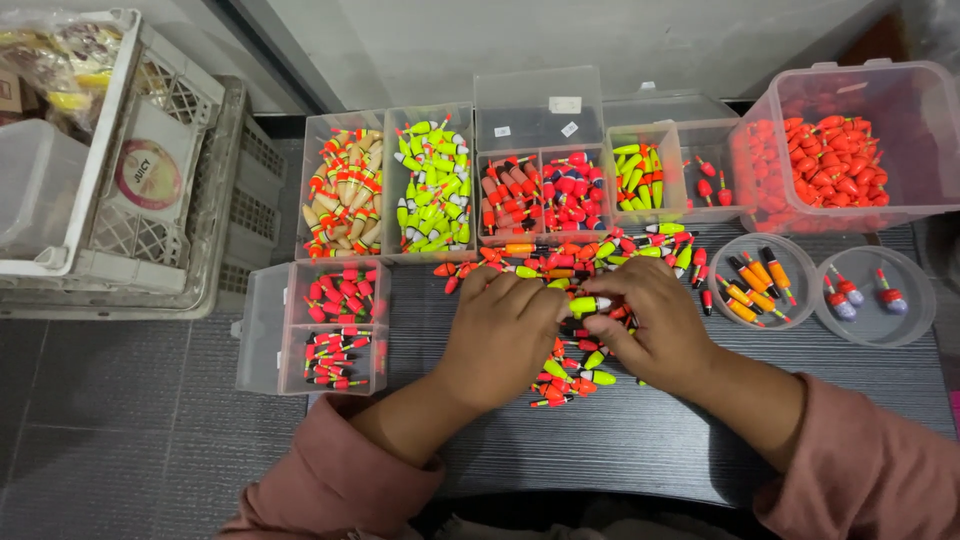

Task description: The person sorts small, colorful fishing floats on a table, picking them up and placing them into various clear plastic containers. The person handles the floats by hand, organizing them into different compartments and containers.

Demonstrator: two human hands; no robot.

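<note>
Both hands, left hand (500,335) and right hand (650,325), pinch one yellow-green float (588,304) over the float pile (570,375).

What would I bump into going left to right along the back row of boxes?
White crate → box of tan floats → box of yellow-green floats → box of red floats → big tub of red floats.

Dusty-pink long sleeves cover both forearms, bunched loosely above bare wrists; no rings or watch visible.
</note>
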